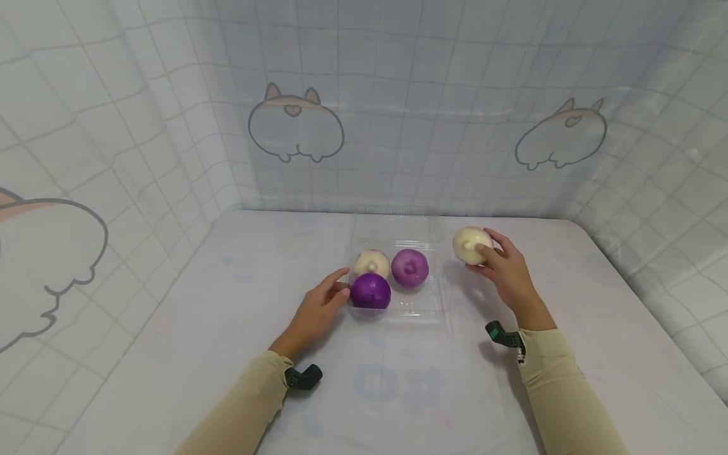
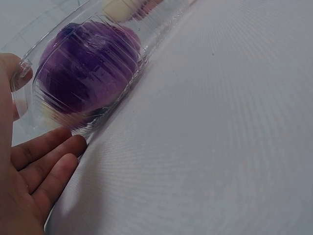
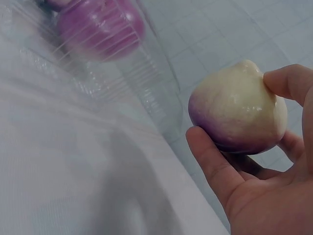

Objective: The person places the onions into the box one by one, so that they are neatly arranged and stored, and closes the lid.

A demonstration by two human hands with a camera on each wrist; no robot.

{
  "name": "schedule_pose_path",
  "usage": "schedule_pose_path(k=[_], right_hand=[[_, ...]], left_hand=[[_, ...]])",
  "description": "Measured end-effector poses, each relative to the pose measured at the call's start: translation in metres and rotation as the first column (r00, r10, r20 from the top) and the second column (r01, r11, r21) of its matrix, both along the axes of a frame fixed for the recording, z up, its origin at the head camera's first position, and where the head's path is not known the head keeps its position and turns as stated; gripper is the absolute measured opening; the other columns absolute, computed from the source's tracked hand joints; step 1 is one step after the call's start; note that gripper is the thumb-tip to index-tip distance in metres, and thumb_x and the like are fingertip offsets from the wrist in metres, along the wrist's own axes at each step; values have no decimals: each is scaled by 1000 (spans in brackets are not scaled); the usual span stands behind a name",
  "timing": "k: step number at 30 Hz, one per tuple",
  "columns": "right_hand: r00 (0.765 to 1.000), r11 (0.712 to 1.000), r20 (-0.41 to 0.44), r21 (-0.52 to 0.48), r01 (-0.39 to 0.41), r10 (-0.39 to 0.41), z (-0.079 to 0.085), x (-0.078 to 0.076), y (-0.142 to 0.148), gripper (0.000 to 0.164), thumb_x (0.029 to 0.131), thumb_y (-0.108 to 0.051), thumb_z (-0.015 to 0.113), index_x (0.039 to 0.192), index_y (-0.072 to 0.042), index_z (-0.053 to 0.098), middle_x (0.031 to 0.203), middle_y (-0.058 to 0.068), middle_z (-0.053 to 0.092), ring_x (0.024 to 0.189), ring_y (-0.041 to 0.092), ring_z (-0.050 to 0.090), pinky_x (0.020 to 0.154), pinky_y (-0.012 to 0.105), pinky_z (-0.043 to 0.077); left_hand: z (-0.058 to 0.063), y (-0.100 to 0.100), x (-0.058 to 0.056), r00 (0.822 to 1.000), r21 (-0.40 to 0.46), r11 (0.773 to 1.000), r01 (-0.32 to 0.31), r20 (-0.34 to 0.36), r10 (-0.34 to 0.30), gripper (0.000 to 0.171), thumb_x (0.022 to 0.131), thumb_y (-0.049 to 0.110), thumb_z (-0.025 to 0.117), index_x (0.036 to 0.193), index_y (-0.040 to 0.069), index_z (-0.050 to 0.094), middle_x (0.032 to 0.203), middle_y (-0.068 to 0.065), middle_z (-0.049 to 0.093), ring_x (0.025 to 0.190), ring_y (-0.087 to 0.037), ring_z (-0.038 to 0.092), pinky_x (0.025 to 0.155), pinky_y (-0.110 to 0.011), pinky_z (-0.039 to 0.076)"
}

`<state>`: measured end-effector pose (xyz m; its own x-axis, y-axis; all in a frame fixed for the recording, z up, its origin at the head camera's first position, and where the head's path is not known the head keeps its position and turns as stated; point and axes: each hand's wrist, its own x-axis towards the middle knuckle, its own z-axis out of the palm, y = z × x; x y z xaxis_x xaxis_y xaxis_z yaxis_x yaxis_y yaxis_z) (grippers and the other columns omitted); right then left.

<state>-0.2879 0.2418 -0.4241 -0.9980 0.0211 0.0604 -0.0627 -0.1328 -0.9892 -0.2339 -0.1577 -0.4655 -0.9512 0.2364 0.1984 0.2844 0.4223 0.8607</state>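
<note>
Up off the cloth, to the right of a clear plastic box point(image 1: 418, 303), my right hand point(image 1: 508, 272) holds a cream onion point(image 3: 234, 103) with a purple underside. Thumb and fingers curve around its sides. My left hand point(image 1: 318, 308) is at the box's left side, fingers fairly straight and tips at the wall and rim. Inside the box sit a dark purple onion point(image 1: 371, 292) at the near left, another cream onion point(image 1: 372, 262) behind it, and a lighter purple onion point(image 1: 410, 268) toward the back right. The dark one shows through the ribbed wall in the left wrist view.
The box's clear lid point(image 1: 395, 229) lies folded back behind it. A pale cloth point(image 1: 256, 272) covers the table. Grid-patterned curtains point(image 1: 398, 126) with cartoon animal prints rise at the back and both sides. Each wrist wears a dark camera strap point(image 1: 304, 377).
</note>
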Motion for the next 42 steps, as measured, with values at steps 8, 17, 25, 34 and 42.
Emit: schedule_pose_path(k=[8,17,25,34,42], right_hand=[[1000,1000,8,-4,-26,26,8,2,-7,73,99,-20,66,157,-7,25,145,22,32,107,22,62,91,40,54],[997,997,-1,-8,-80,80,12,4,-10,72,98,-17,68,157,-7,27,144,20,33,110,24,61,89,40,55],[990,990,-23,30,-139,140,16,7,-8,73,97,-19,68,156,-5,27,144,20,34,112,25,61,89,42,54],[974,964,-27,153,-219,226,27,7,-11,69,100,-21,64,156,-2,27,145,25,35,103,20,66,88,36,55],[941,923,-37,212,-320,335,38,7,-14,60,100,-14,63,152,0,35,137,21,44,109,22,63,88,36,56]], left_hand=[[2,-1,2,1000,-5,1000,-8,5,8,48,105,29,55,151,23,45,121,-7,67,110,-22,64,98,-45,50],[0,-1,1,1000,-11,1000,-4,-6,4,49,104,32,55,152,24,44,122,-6,66,111,-22,64,99,-45,49],[1,3,0,1000,1,1000,13,17,-13,49,104,33,55,152,26,44,122,-3,66,113,-20,63,101,-44,48],[-1,3,2,1000,-8,1000,-8,2,8,49,104,32,55,151,26,45,122,-5,66,112,-22,63,99,-46,49],[0,1,3,1000,-5,1000,-19,3,19,47,104,32,55,150,28,46,122,-3,66,112,-20,63,99,-44,49]])
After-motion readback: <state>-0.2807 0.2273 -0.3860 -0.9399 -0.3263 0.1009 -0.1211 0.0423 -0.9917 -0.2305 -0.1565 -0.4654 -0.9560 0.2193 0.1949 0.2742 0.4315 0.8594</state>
